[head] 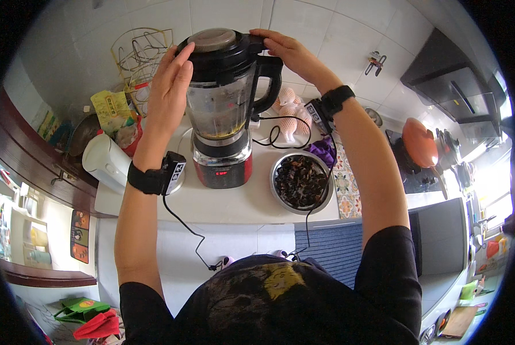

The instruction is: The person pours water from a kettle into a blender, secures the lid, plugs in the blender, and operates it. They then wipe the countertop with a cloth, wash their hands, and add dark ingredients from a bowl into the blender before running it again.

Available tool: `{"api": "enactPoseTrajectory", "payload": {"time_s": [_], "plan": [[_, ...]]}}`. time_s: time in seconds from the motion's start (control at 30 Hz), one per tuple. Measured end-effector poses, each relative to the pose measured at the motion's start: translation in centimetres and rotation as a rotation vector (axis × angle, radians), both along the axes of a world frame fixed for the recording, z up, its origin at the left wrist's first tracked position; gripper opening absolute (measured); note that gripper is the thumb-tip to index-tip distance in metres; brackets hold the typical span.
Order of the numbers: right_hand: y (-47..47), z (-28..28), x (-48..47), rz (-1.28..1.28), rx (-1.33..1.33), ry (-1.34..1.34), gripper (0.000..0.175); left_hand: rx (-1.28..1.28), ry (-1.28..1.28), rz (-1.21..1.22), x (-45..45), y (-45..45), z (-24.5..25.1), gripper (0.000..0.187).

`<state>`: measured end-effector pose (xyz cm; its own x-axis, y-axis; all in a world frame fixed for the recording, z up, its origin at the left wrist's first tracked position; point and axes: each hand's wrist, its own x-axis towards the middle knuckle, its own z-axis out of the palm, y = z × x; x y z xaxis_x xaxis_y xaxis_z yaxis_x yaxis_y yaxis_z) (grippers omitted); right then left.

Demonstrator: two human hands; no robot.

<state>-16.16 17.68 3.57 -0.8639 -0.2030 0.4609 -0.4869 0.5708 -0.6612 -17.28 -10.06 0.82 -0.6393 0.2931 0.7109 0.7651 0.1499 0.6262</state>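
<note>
A blender jar (218, 105) with some yellowish matter at its bottom stands on a red and black blender base (223, 170) whose display is lit. Its black lid (216, 62) with a round centre cap is on the jar. My left hand (170, 86) rests against the lid's left side, fingers extended. My right hand (285, 51) lies at the lid's right edge, above the jar's black handle (272, 84); its fingertips touch the lid's tab. To the right of the base sits a steel bowl (278, 196) with dark, wet-looking pieces, apparently black fungus (300, 179).
A white kettle (104, 159) stands left. Behind the bowl are fruits in foam nets (288, 112), a black cable (274, 129) and a purple bag (323, 151). An orange pan (419, 142) is on the stove at right. Thin cables hang from both wrist straps.
</note>
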Motion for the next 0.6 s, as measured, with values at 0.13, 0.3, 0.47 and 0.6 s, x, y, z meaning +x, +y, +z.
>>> {"api": "enactPoseTrajectory", "payload": {"time_s": [0.13, 0.3, 0.47, 0.6], "plan": [[0.2, 0.2, -0.7, -0.009, 0.024, -0.117, 0.037, -0.156, 0.214, 0.143, 0.3, 0.4, 0.4, 0.038], [1.0, 0.2, -1.0, 0.005, 0.174, -0.09, 0.049, -0.183, 0.314, 0.191, -0.2, 0.3, 0.5, 0.031], [0.8, 0.0, -0.4, -0.058, 0.455, 0.149, 0.071, -0.161, 0.248, 0.181, -0.4, 0.0, 0.1, 0.029], [-0.2, 0.2, 1.3, -0.273, 0.529, 0.132, 0.055, -0.125, 0.223, 0.248, -1.2, 0.7, 0.1, 0.026]]}}
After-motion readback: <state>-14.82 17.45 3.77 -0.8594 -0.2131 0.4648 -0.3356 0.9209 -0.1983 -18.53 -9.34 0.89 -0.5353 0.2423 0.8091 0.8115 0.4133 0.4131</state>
